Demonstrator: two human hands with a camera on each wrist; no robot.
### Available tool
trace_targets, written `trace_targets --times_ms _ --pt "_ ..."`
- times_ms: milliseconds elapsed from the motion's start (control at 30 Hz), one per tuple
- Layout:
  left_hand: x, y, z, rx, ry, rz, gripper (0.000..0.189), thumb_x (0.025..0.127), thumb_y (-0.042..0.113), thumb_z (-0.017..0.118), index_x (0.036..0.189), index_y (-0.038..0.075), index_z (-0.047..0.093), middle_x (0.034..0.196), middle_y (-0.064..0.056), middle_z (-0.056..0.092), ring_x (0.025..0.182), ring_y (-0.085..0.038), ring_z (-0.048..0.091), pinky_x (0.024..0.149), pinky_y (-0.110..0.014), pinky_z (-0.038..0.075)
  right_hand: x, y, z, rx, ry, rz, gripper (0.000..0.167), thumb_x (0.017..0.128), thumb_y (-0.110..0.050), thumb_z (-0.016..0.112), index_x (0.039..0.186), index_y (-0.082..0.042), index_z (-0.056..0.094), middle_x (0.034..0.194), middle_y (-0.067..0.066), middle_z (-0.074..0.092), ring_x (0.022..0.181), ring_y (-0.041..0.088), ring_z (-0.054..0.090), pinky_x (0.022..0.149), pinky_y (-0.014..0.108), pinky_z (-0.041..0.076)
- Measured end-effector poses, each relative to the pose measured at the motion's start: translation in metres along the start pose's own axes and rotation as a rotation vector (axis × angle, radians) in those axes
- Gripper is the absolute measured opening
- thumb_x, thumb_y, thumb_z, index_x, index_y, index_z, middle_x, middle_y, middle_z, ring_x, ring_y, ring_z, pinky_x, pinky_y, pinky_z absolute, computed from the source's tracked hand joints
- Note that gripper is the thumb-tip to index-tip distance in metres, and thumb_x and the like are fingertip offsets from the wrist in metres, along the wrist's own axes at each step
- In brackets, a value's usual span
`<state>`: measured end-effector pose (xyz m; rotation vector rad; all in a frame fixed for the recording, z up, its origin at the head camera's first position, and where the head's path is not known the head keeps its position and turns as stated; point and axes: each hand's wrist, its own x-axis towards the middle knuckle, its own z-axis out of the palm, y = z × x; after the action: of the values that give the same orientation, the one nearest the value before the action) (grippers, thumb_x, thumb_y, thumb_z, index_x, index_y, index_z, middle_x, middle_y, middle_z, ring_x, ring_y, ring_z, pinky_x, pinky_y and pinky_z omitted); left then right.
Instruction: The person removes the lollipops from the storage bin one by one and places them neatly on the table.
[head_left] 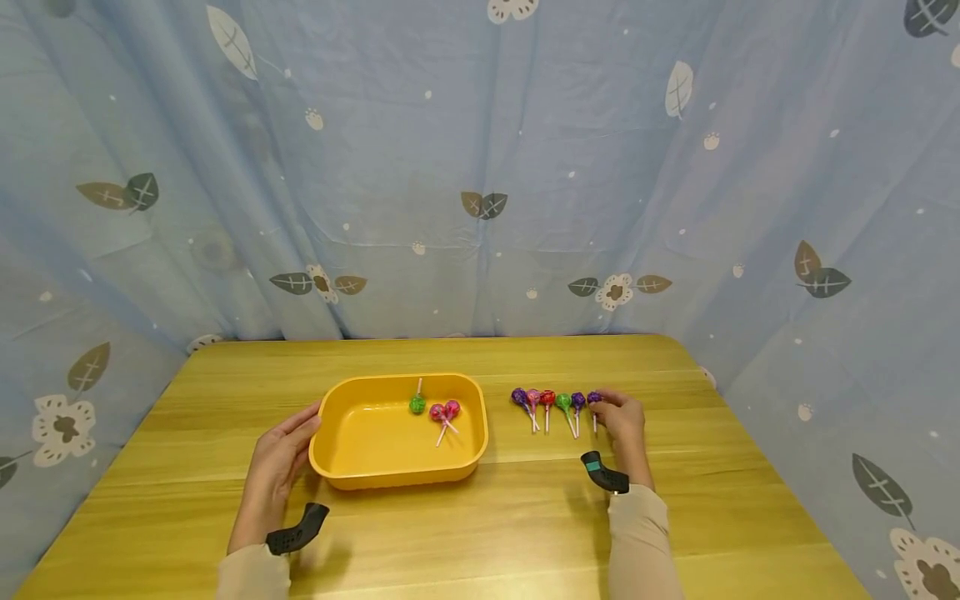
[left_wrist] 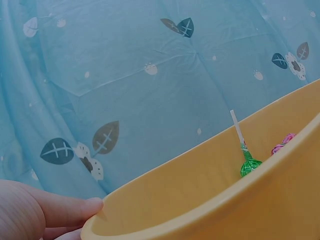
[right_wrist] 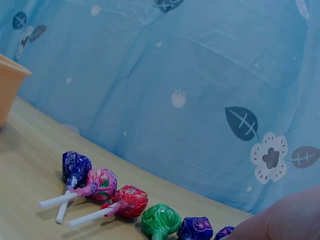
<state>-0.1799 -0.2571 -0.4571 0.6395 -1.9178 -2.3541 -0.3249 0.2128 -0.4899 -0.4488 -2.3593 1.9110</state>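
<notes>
Lollipops (head_left: 548, 397), six with wrapped heads in purple, pink, red and green, lie in a row on the wood-grain table (head_left: 525, 517), to the right of a yellow plastic tray (head_left: 405, 480). From the head camera I see down into that tray: one green lollipop (head_left: 417, 405) and two pink lollipops (head_left: 437, 412), their sticks crossed. The left wrist view looks across the rim instead — only the green one and part of a pink wrapper show. The right wrist view brings out a detail small elsewhere: at the row's left end, the purple and pink sticks cross.

My right hand (head_left: 625, 421) reaches forward, thumb and finger narrowed on the head of the rightmost purple lollipop (head_left: 594, 397); I cannot tell whether it is lifted. My left hand (head_left: 274, 462) slants in to the tray's left end — digits stretched out, tips touching the rim.
</notes>
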Motion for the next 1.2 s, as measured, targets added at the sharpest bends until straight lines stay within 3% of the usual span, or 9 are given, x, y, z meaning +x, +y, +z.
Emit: trace_targets --times_ms 167,500,733,933,1200 --pt "0.0 0.0 0.0 -0.005 -0.001 -0.005 0.062 0.097 0.025 0.061 0.149 0.005 0.035 0.096 0.021 0.065 0.095 0.0 0.064 0.085 -0.02 0.051 0.0 0.004 0.002 -0.044 0.008 -0.019 0.033 0.089 0.002 0.063 0.122 0.008 0.062 0.111 0.024 0.061 0.082 0.019 0.063 0.062 0.018 0.05" --pt "0.0 0.0 0.0 -0.009 0.002 -0.013 0.062 0.097 0.025 0.061 0.149 0.006 0.036 0.098 0.02 0.064 0.096 -0.001 0.064 0.086 -0.021 0.051 -0.001 0.004 0.005 -0.079 0.007 -0.041 0.035 0.087 0.001 0.064 0.122 0.007 0.063 0.119 0.027 0.058 0.104 0.036 0.058 0.072 0.025 0.054" --pt "0.0 0.001 -0.001 0.005 0.004 -0.021 0.06 0.097 0.026 0.061 0.15 0.008 0.037 0.1 0.021 0.063 0.097 0.0 0.063 0.086 -0.02 0.05 -0.002 0.001 0.004 -0.072 0.0 -0.032 0.034 0.089 0.0 0.062 0.123 0.007 0.062 0.12 0.027 0.058 0.104 0.036 0.059 0.071 0.023 0.054" --pt "0.0 0.002 0.0 0.01 0.01 -0.029 0.061 0.097 0.027 0.061 0.15 0.009 0.037 0.101 0.021 0.063 0.098 -0.001 0.063 0.087 -0.021 0.05 -0.005 -0.003 0.003 -0.081 0.007 -0.045 0.033 0.091 0.0 0.062 0.123 0.007 0.062 0.117 0.027 0.059 0.101 0.037 0.06 0.074 0.029 0.056" --pt "0.0 0.001 0.0 0.003 0.002 -0.031 0.06 0.097 0.027 0.061 0.15 0.009 0.038 0.106 0.018 0.063 0.099 -0.002 0.063 0.087 -0.021 0.05 -0.008 -0.009 -0.002 -0.077 0.06 -0.066 0.032 0.09 0.0 0.06 0.121 0.007 0.063 0.111 0.024 0.059 0.088 0.031 0.06 0.064 0.026 0.052"
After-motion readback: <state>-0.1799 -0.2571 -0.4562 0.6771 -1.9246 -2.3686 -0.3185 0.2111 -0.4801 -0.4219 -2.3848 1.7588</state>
